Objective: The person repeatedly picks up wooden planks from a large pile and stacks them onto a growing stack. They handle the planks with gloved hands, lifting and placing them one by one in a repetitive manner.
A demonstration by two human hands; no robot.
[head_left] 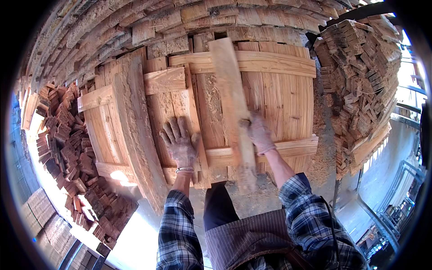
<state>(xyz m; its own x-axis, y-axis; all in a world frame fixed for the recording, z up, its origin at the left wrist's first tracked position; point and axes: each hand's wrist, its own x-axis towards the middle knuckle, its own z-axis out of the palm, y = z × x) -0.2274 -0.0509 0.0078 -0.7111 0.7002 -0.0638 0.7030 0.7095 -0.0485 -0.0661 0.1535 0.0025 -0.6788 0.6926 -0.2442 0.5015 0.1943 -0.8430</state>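
Observation:
Gloved and spread flat, my left hand rests on a narrow plank that lies upright across the joined boards. My right hand, also gloved, is closed around the edge of a loose plank. That plank slants across a wooden panel of upright boards with two crosspieces; its lower end is smeared by motion. Left of my left hand, a rough-edged board lies slantwise over more joined boards.
Long stacked timber rises behind the panels. A heap of wood offcuts lies at the left, and a tall pile of short wood pieces stands at the right. Sawdust covers the surface beside the panel. Metal framing shows at the lower right.

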